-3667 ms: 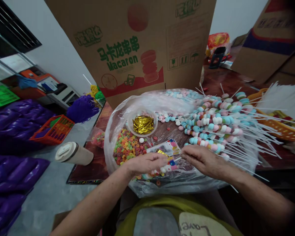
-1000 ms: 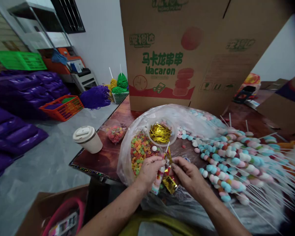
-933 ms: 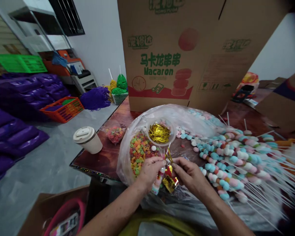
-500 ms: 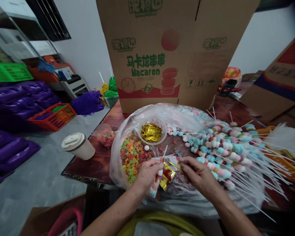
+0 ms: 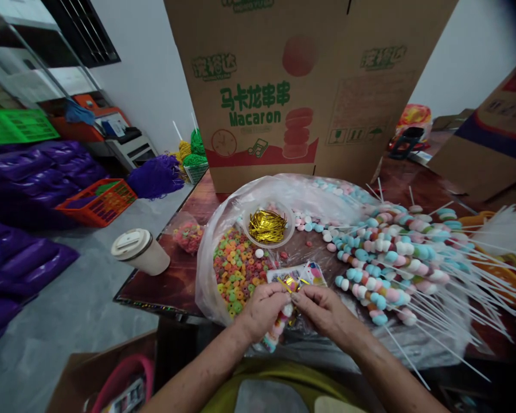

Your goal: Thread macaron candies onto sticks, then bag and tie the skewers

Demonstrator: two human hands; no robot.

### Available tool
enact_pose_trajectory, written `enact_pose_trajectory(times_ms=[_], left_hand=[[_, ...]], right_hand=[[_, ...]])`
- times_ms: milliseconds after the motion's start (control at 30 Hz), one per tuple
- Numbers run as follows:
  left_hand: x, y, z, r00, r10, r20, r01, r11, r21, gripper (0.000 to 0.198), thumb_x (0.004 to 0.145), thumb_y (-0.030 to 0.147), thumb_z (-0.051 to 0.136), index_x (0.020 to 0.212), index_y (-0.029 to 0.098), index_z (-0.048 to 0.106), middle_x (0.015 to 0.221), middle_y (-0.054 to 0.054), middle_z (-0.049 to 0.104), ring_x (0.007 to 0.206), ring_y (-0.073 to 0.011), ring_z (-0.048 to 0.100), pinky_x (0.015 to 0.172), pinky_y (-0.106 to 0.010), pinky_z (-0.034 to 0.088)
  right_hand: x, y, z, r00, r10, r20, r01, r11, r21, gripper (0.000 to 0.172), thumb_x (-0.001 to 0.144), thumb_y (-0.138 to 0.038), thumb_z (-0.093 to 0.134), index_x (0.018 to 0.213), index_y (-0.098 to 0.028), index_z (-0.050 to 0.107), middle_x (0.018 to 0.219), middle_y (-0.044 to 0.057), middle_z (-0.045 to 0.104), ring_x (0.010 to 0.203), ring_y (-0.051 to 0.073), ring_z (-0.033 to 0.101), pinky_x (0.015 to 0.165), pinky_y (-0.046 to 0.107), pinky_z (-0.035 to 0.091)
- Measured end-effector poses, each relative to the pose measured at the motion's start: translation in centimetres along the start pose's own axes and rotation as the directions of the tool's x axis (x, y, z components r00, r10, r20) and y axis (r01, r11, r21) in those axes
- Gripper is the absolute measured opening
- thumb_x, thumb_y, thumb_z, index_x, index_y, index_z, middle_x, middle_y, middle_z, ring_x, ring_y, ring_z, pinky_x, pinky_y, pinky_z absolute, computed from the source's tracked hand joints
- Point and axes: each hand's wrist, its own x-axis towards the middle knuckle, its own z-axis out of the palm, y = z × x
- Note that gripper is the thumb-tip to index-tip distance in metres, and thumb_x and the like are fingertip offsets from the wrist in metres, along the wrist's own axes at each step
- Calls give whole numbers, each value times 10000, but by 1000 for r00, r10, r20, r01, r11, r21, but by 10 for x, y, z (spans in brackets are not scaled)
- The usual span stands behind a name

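My left hand (image 5: 262, 307) is closed around a wrapped candy skewer (image 5: 276, 331), whose pink, white and blue pieces hang below my fingers. Pinched at the wrapper's neck, my right hand (image 5: 324, 312) meets the left, fingertips against a gold twist tie (image 5: 289, 283). Exactly how the tie sits around the neck is hidden by my fingers. Just beyond lie printed plastic wrappers (image 5: 317, 273). A clear round tub (image 5: 246, 221) holds many gold twist ties (image 5: 267, 225). Colourful ring candies (image 5: 236, 269) lie left of it, and candy skewers (image 5: 395, 252) are piled to the right.
A large cardboard box (image 5: 258, 137) stands at the back of the table. At the left table edge are a lidded cup (image 5: 144, 252) and a small bag of red candies (image 5: 188, 236). A plastic sheet (image 5: 208, 269) surrounds the candies. An orange basket (image 5: 101, 203) stands beyond on the floor.
My right hand has moved left, bringing the gold twist tie to the wrapper's neck beside my left hand. The view has shifted slightly.
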Motion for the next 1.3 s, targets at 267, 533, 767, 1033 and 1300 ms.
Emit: enact_pose_trajectory(times_ms=[267,533,767,1033,1300], left_hand=[[-5,1,-4,991,95,96,-101,993,58,352,751,447,511,562,151,483,453,40,440,384,-54,370,390,-184,268],[-2,-5,-1,978,-91,189,154,923,-352,348,582,415,699,563,111,530,439,17,494,351,-55,425,389,-187,337],[2,-8,-5,905,-13,425,263,803,-534,462,556,235,739,965,151,540,651,-3,599,464,-107,567,477,-234,467],[-1,4,15,998,30,51,7,790,-613,480,602,233,736,999,190,470,738,15,595,552,-71,550,542,-188,440],[-7,22,-2,989,-114,92,139,935,-327,712,679,702,432,1171,187,456,748,-33,617,603,-143,582,545,-238,431]], right_hand=[[0,2,9,969,-137,-204,72,952,-297,350,780,-444,452,541,-197,385,488,-52,366,483,87,315,458,215,254],[-13,-5,7,958,-238,-161,194,949,-249,233,806,-380,477,701,-189,560,555,-26,516,525,108,475,508,209,369],[-13,-16,1,954,-290,72,296,951,-95,232,860,-338,426,773,-188,581,642,-15,619,552,102,552,540,199,418],[-5,-2,13,670,-734,-109,423,499,-757,222,860,-158,333,686,-182,468,585,9,520,531,111,461,513,219,339],[-15,-23,4,536,-837,110,376,120,-919,168,808,-143,395,695,-173,515,599,40,524,561,150,418,534,288,261]])
